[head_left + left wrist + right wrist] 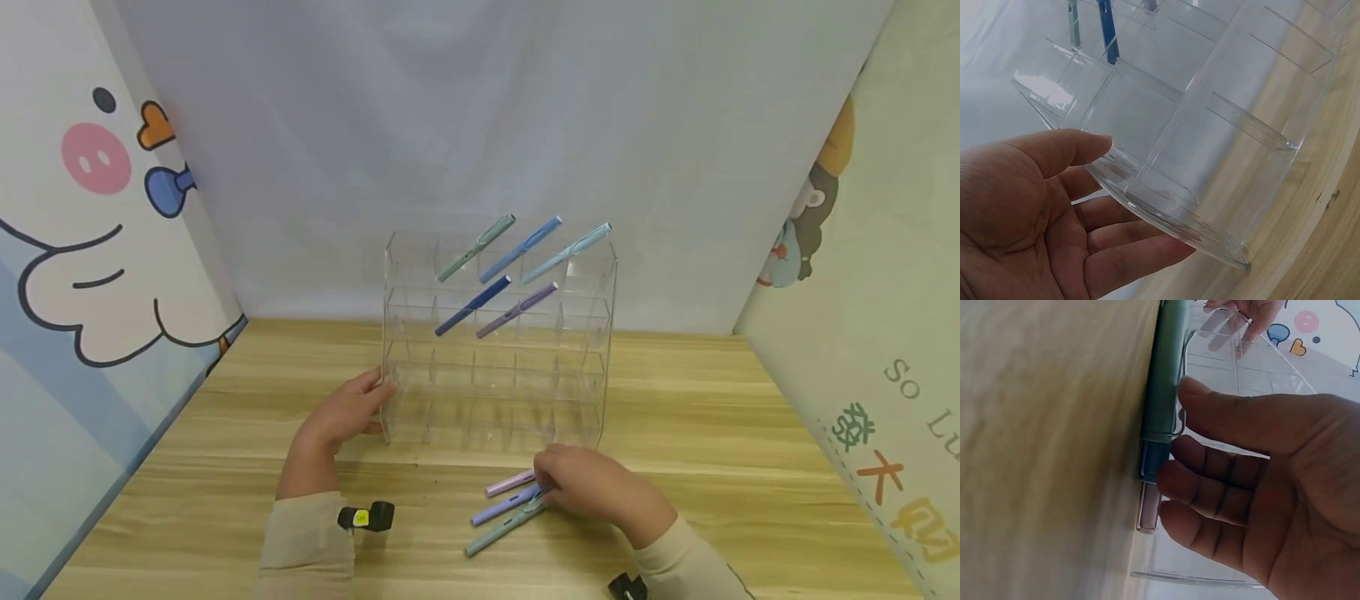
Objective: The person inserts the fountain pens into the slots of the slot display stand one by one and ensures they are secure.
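Observation:
A clear acrylic pen rack with stepped rows of compartments stands upright on the table. My left hand grips its left side panel, thumb in front and fingers behind. Three capped pens lie side by side before the rack: a pink pen, a periwinkle pen and a green pen. Over their right ends is my right hand. In the right wrist view, its thumb touches the green pen's clip, while bent fingertips rest by the other caps; no pen is plainly pinched.
Tilted in the rack's top row are a sage pen, a blue pen and a light-blue pen. One row lower sit a navy pen and a purple pen. A pale curtain hangs behind the wooden table.

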`<state>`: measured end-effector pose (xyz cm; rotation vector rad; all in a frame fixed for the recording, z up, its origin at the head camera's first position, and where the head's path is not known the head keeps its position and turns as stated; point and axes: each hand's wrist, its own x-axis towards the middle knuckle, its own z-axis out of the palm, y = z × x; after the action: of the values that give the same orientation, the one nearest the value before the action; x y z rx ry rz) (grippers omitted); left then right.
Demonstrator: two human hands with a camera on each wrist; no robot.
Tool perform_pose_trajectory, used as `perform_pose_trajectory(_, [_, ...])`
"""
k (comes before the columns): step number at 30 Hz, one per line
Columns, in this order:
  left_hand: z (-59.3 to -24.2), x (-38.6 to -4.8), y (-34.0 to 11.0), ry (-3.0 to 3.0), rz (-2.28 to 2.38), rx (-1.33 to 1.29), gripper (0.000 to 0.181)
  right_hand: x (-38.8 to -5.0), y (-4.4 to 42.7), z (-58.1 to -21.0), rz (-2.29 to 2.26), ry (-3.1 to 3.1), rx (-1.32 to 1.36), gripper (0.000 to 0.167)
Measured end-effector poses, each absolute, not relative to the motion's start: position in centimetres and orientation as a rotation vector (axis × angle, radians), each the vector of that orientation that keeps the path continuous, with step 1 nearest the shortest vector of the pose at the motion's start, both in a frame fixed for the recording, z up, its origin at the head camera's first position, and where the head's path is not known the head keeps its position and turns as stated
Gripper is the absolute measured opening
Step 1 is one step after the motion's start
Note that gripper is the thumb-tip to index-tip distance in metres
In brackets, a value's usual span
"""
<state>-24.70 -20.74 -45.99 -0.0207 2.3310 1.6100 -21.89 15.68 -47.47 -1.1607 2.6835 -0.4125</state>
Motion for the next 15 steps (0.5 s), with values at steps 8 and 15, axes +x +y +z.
perform_pose_trajectory(8, [-46.03,-24.82,-20.69,2.34,1.605,-0.016,0.061,-21.56,15.75,-47.06,-0.379,2.661,-1.153,0.022])
perform_pose_trajectory(15, [-45.65,-24.59,-20.63,2.347,1.591,-0.008,0.063,-21.43,15.69,-47.23,-0.343,2.659,-1.121,0.027])
